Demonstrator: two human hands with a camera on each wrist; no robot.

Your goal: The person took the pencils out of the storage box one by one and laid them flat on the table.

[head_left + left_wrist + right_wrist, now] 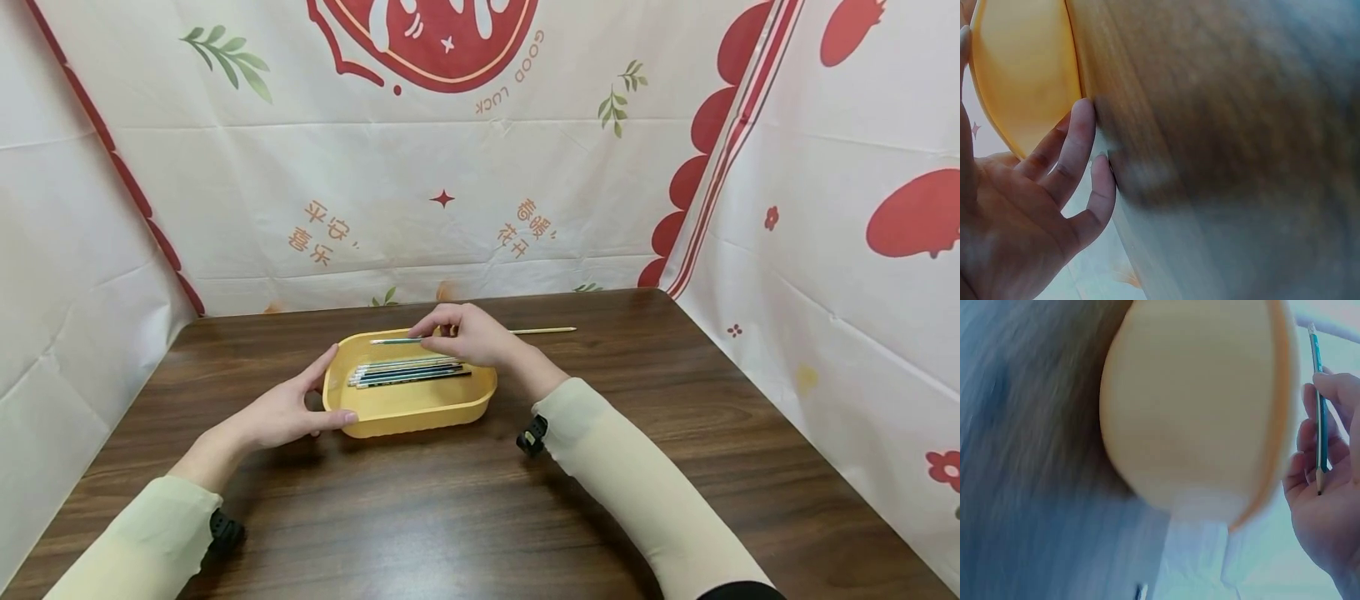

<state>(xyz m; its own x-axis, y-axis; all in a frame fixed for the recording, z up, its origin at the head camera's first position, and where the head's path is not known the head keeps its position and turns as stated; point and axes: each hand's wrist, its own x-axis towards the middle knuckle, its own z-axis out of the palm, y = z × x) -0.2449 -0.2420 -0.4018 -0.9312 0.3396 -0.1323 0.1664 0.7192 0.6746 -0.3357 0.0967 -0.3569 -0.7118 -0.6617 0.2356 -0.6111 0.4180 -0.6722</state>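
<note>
A yellow plastic basket (423, 419) with rounded ends stands toward the far side of the table. My left hand (281, 412) grips its left end, thumb over the front corner and fingers along the outer wall (1025, 69). Inside lie several pencils (408, 372), side by side, dark and light ones mixed. Above the basket's back right part, my right hand (474, 335) pinches a green pencil (1321, 419) between thumb and fingers. Its eraser end points left, and the sharpened tip lies toward the palm in the right wrist view.
A pale yellow pencil (546, 331) lies on the brown wooden table (420, 517), right of the basket near the back edge. White printed cloth (442, 167) hangs behind the table and along both sides.
</note>
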